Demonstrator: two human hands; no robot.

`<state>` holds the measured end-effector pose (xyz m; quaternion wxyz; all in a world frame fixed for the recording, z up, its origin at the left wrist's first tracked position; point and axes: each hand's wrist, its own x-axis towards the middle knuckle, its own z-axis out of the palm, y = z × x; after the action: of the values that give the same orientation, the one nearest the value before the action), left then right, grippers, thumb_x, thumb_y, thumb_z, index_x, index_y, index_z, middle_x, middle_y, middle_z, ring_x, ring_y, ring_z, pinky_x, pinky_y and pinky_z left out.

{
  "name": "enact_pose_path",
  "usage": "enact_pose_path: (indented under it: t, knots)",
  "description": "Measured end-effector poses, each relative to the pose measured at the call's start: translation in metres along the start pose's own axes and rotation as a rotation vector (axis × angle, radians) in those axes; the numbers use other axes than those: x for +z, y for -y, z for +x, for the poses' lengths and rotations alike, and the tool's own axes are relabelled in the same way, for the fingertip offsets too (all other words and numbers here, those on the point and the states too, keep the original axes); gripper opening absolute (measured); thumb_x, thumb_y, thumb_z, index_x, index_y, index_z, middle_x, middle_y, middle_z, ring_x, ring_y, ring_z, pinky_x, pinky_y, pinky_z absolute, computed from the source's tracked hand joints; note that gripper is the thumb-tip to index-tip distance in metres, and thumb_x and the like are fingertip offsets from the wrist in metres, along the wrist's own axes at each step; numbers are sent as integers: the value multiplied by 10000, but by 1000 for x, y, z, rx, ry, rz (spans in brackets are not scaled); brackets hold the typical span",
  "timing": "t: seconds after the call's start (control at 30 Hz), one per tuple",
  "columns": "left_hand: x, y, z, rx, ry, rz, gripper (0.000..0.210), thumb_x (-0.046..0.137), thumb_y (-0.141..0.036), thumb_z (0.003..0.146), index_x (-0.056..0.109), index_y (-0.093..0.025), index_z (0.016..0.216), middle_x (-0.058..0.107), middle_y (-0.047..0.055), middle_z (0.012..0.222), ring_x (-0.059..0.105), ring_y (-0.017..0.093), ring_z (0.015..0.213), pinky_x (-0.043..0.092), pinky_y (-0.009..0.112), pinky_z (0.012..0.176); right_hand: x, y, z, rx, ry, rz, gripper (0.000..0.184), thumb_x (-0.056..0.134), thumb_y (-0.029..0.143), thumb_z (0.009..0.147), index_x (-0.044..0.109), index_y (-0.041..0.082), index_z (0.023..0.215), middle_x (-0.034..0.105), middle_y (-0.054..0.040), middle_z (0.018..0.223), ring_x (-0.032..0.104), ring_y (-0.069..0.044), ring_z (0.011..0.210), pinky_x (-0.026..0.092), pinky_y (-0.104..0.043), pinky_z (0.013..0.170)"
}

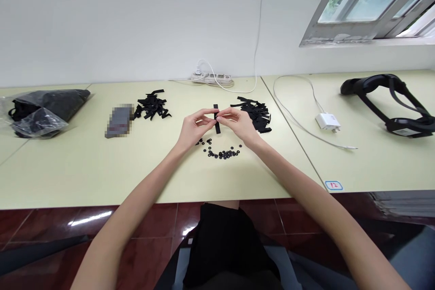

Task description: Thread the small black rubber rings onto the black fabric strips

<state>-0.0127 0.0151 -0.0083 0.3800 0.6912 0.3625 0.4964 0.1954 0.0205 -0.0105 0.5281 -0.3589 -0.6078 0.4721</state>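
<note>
A short black fabric-like strip [218, 128] stands lengthwise between my two hands, over the middle of the table. My left hand [194, 129] pinches it from the left with thumb and fingertips. From the right, the thumb and fingers of my right hand [240, 125] close on the same strip; whether a small part is also between the fingertips is hidden. Below the hands lie several small round black washer-like pieces [224, 154]. One pile of black strips [260, 115] lies just behind my right hand, and another pile of strips [152, 106] is farther to the left.
On the pale table [102, 172] are a blurred grey object [119, 120] and a plastic bag of black material [50, 113] at left. A power strip [211, 78] sits by the wall. At right lie a white charger [328, 121] with cable and a black headset [390, 104].
</note>
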Motion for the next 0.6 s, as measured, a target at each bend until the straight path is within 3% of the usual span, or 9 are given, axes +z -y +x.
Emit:
enact_pose_path:
  t: [0.27,0.43,0.6]
  knots:
    - [3,-2,-1,11,1,-29,455,894,-471,943,829,-255,1338,787,119,1437,793,181,953,695,382,980,4,0,-2,43,-70,48,420,990,555,763,746,258,934,811,-48,1031,781,-261,1047,630,-489,1091]
    - [4,-2,-2,28,29,-28,431,872,-474,962,824,-264,1335,788,111,1431,789,177,954,687,405,1012,3,-3,-1,126,2,105,392,947,537,811,793,250,1028,812,-49,1050,772,-262,1105,619,-482,1117]
    - [3,-6,-1,56,26,-10,480,873,-501,967,776,-283,1383,767,106,1448,783,175,963,682,376,975,2,0,0,19,-2,65,373,955,542,812,787,250,972,812,-38,1001,783,-251,1026,634,-472,1082]
